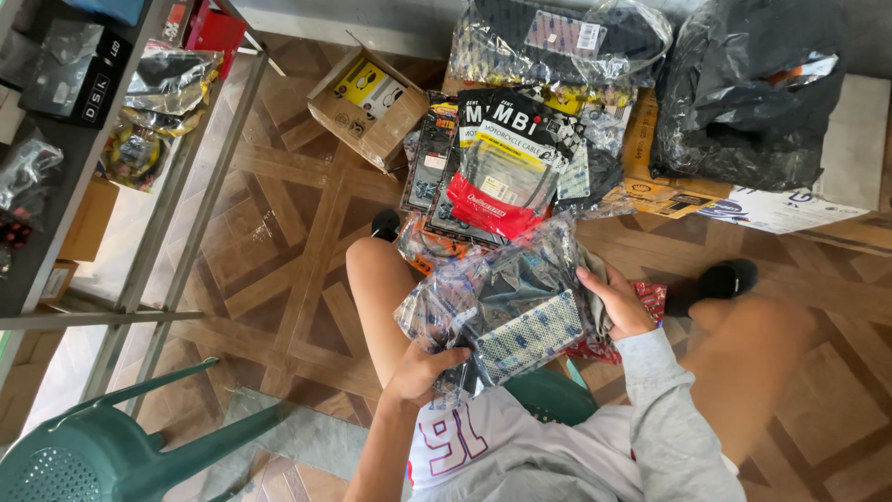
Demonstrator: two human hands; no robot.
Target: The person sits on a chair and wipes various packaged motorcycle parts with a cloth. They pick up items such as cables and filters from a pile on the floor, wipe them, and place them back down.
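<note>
Head view: a seated person holds a stack of clear plastic packets [506, 311] over the lap, at the centre of the frame. The left hand [423, 370] is closed on the stack's lower left corner from beneath, thumb on top, apparently bearing its weight. The right hand [618, 302] clasps the right edge, fingers curled around it, which seems to keep the slippery sleeves squared together. The top packet shows a dark part and a perforated white card.

Just above the stack, in the upper middle of the frame, more packaged motorcycle cables [492, 177] lie fanned on the wooden floor [279, 279], close enough to reach. An open cardboard box [367, 107] sits left of them. A black plastic bag [743, 93] rests on a larger carton [790, 200] at the upper right. A metal shelf [111, 186] with bagged parts runs down the left edge, and a green plastic chair [102, 446] fills the lower left corner.
</note>
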